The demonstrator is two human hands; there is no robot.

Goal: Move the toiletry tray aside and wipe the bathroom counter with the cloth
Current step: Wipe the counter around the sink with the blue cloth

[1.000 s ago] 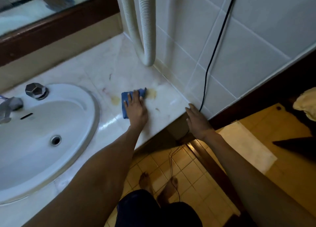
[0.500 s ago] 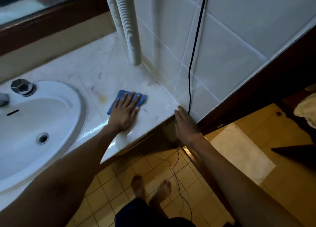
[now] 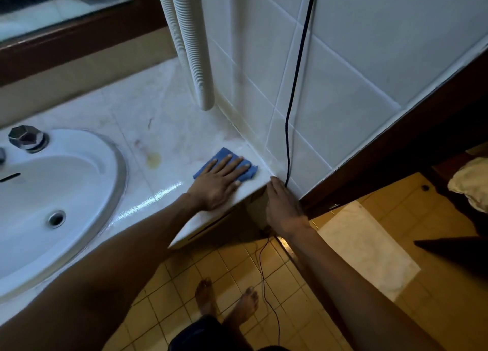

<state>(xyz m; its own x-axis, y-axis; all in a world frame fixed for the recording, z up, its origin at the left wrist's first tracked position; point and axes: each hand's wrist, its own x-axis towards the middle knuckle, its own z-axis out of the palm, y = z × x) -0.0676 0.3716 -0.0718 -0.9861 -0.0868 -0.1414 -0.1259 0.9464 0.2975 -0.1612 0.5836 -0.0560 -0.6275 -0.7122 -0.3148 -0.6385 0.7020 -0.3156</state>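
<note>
My left hand (image 3: 217, 183) lies flat, fingers spread, pressing a folded blue cloth (image 3: 220, 154) onto the pale marble counter (image 3: 148, 118) near its right front corner, close to the tiled wall. My right hand (image 3: 284, 208) rests open against the counter's right end just below the corner, holding nothing. A yellowish stain (image 3: 153, 159) sits on the marble left of the cloth. No toiletry tray is in view.
A white oval sink (image 3: 52, 205) with a chrome tap knob (image 3: 26, 138) fills the left. Two ribbed white hoses (image 3: 192, 47) hang down by the wall. A black cable (image 3: 293, 99) runs down the white tiles to the yellow tiled floor (image 3: 184, 298), near my bare feet.
My left hand has slid the blue cloth rightward along the counter, from near the yellowish stain to the corner by the wall. My right hand stayed at the counter's end.
</note>
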